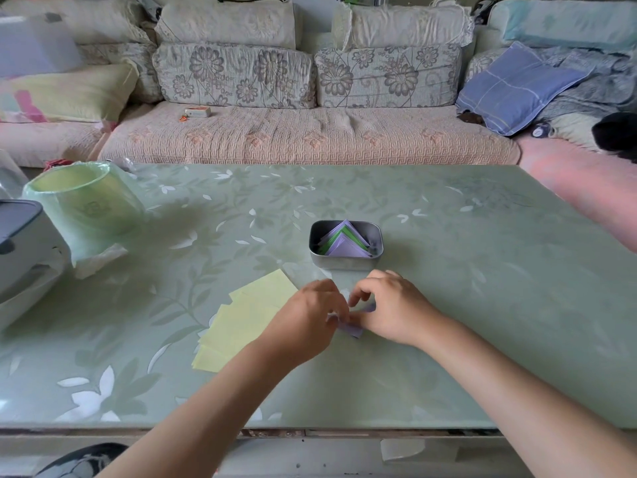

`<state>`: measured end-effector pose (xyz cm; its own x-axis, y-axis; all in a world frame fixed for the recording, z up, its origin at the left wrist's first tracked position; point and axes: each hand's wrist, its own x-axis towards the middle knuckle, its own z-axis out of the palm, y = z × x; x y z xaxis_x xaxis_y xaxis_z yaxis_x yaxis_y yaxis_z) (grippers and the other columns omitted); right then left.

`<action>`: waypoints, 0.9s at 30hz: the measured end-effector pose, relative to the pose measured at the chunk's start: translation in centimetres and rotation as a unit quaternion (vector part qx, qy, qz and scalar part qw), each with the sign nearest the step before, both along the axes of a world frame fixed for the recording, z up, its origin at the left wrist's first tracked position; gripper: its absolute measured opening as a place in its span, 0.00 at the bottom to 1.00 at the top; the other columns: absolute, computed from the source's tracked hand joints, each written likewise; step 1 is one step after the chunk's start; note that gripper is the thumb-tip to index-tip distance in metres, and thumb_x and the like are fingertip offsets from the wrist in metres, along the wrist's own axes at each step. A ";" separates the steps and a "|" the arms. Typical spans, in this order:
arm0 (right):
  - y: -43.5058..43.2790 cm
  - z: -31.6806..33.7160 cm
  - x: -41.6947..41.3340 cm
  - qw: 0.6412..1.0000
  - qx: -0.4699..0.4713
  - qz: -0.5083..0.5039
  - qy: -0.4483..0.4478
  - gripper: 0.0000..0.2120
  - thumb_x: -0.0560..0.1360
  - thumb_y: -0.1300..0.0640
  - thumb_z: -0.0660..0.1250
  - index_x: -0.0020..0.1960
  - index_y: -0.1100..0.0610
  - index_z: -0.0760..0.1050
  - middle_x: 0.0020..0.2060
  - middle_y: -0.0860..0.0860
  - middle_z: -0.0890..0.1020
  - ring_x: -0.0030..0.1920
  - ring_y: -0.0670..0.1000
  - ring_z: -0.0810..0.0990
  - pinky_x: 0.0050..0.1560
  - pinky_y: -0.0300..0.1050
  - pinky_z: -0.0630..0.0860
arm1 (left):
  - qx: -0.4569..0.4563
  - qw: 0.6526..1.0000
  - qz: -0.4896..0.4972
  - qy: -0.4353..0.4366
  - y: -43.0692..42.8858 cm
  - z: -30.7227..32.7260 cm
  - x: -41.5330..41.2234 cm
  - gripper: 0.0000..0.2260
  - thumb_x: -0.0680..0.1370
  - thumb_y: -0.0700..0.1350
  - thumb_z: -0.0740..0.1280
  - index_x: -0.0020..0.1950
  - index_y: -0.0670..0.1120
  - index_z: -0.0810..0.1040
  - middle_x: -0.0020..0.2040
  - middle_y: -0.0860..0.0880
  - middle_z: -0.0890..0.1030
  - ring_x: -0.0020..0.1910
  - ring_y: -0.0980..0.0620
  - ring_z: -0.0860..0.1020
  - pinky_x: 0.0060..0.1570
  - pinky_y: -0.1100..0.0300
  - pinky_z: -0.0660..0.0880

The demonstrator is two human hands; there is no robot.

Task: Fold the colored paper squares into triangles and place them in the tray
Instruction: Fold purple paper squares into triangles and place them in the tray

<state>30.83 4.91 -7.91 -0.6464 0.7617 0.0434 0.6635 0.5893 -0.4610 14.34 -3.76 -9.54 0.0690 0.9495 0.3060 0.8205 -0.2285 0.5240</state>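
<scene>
Nearest the camera, a purple paper (pixel 355 331) is being worked on the table (pixel 482 288), low and just in front of the tray. It is being pinched by the left hand (pixel 306 319), whose fingers are curled onto its left edge, though the tips are mostly being hidden by the back of the hand. It is being gripped from the other side by the right hand (pixel 393 305), thumb and fingers bent round it, with the index finger being held slightly raised. Only small purple scraps are being shown between the two hands, so how far the fold has got cannot be told; it is being judged as mid-crease, not yet a finished triangle.

Just left of the hands, a fanned pile of yellow squares (pixel 241 322) is lying flat and unfolded; these are being counted as work left.

Beyond the hands, the tray (pixel 344 263) is being filled: purple and green triangles (pixel 344 241) are stacked inside it, leaning together. Several pieces are thus being taken as done, with the purple one in hand and the yellow pile to come.

Farther left a green-lined bin (pixel 86 201) is standing, and a sofa (pixel 293 132) is running behind the table.
</scene>
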 end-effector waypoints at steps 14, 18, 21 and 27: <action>1.1 0.8 1.8 0.997 -0.068 0.000 -0.020 0.12 0.70 0.49 0.77 0.51 0.43 0.80 0.51 0.45 0.76 0.37 0.37 0.70 0.39 0.30 0.65 | -0.029 0.989 -0.094 0.112 -1.4 0.1 0.2 0.26 0.69 0.36 0.56 0.61 0.54 0.81 0.50 0.53 0.74 0.48 0.52 0.70 0.52 0.67 0.67; 1.3 0.8 1.7 0.996 -0.086 -0.019 -0.015 0.11 0.69 0.50 0.77 0.48 0.41 0.79 0.49 0.43 0.78 0.40 0.40 0.74 0.38 0.31 0.67 | -0.040 0.987 -0.093 0.123 -1.3 0.3 0.5 0.25 0.69 0.39 0.56 0.62 0.54 0.80 0.50 0.53 0.73 0.48 0.49 0.70 0.52 0.62 0.68; 1.7 1.0 1.6 0.993 -0.108 -0.037 -0.015 0.10 0.68 0.50 0.78 0.48 0.43 0.80 0.47 0.43 0.80 0.32 0.37 0.74 0.30 0.29 0.67 | -0.043 0.987 -0.085 0.129 -1.3 0.3 0.6 0.24 0.69 0.40 0.58 0.62 0.54 0.80 0.51 0.52 0.74 0.48 0.47 0.71 0.53 0.59 0.70; 2.4 1.4 1.4 0.989 -0.128 -0.067 -0.024 0.07 0.68 0.52 0.79 0.43 0.44 0.83 0.36 0.41 0.82 0.31 0.41 0.77 0.27 0.30 0.68 | -0.069 0.986 -0.057 0.140 -0.9 0.1 1.2 0.26 0.71 0.46 0.57 0.68 0.57 0.76 0.55 0.50 0.72 0.48 0.46 0.70 0.53 0.62 0.64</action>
<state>32.20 7.32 -6.48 -0.5351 0.8228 -0.1913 0.7529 0.3619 -0.5497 15.57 -4.62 -9.47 0.2402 0.9622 0.1286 0.9108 -0.2692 0.3130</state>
